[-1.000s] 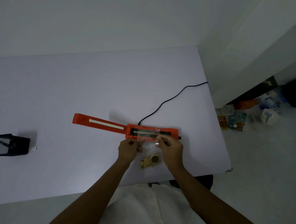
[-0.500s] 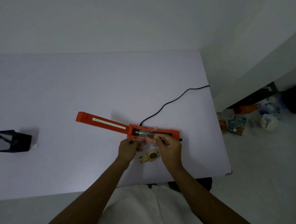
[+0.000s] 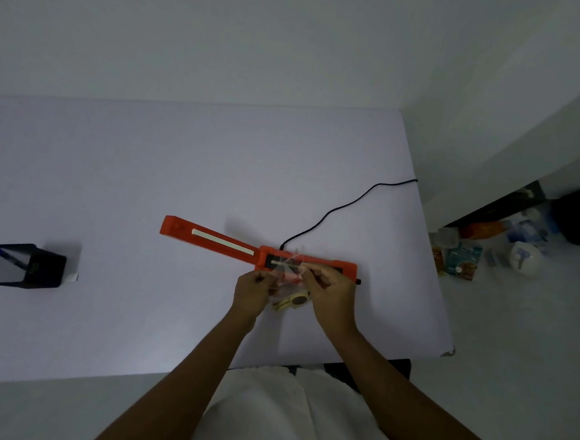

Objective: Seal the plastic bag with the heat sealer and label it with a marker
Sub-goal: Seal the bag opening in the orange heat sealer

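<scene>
Both my hands have lifted the plastic bag slightly, its mouth now raised over the heat sealer base at frame centre. My left hand and right hand each pinch a top corner, grip closed on the film. The sealer's long axis runs left-right, just beyond my fingers; its lid lies open leftward on the counter. The marker sits far left.

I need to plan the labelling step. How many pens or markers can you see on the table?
1. A blue pen leans inside the black holder at the table's left side. Others may be hidden inside the holder.
</scene>
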Demonstrator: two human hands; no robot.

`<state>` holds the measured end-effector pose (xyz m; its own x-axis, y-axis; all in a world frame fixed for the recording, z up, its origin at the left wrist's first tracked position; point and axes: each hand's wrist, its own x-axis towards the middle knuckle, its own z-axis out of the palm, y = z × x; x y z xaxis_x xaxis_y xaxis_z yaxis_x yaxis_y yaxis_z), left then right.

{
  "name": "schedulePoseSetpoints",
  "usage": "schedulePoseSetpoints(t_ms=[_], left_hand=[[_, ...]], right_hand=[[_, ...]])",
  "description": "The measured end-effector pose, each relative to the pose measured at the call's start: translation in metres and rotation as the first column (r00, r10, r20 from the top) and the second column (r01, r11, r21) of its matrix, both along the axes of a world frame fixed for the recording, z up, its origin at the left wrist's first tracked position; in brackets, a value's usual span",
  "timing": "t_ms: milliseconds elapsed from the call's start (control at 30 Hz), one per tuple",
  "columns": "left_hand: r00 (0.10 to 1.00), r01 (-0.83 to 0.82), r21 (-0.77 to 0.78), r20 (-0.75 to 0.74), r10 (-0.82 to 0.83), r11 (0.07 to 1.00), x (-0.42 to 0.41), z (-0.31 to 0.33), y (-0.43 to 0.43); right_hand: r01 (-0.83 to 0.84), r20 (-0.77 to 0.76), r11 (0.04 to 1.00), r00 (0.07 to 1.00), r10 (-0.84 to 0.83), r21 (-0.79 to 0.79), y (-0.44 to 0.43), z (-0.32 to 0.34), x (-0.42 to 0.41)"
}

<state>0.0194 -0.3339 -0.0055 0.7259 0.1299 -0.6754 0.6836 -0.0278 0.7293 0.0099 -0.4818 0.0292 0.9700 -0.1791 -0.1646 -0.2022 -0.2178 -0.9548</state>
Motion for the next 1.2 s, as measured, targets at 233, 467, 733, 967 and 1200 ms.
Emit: schedulePoseSetpoints(t_ms=[233,467,733,967,1200], left_hand=[[0.999,-0.049,-0.047,0.017,0.05,0.998,0.004,0.003,0.007],[0.995,-0.083,-0.113,0.05,0.089,0.99,0.004,0.011,0.022],[0.993,-0.077,-0.116,0.08,0.087,0.99,-0.008,0.03,0.048],[0.99,-0.12,-0.099,0.056,0.126,0.988,-0.03,0.029,0.097],[0.992,-0.11,-0.073,0.06,0.114,0.991,-0.042,0.029,0.186]], right_hand=[[-0.005,0.027,1.0,1.0,0.005,0.001,0.002,0.004,0.004],[0.058,-0.038,0.995,0.998,-0.056,0.083,0.0,0.008,0.001],[0.034,-0.112,0.986,0.994,-0.016,0.163,0.015,0.007,-0.009],[-0.032,-0.159,0.983,0.985,0.061,0.18,0.061,-0.001,-0.015],[-0.013,-0.228,0.978,0.972,0.062,0.21,0.15,-0.005,-0.02]])
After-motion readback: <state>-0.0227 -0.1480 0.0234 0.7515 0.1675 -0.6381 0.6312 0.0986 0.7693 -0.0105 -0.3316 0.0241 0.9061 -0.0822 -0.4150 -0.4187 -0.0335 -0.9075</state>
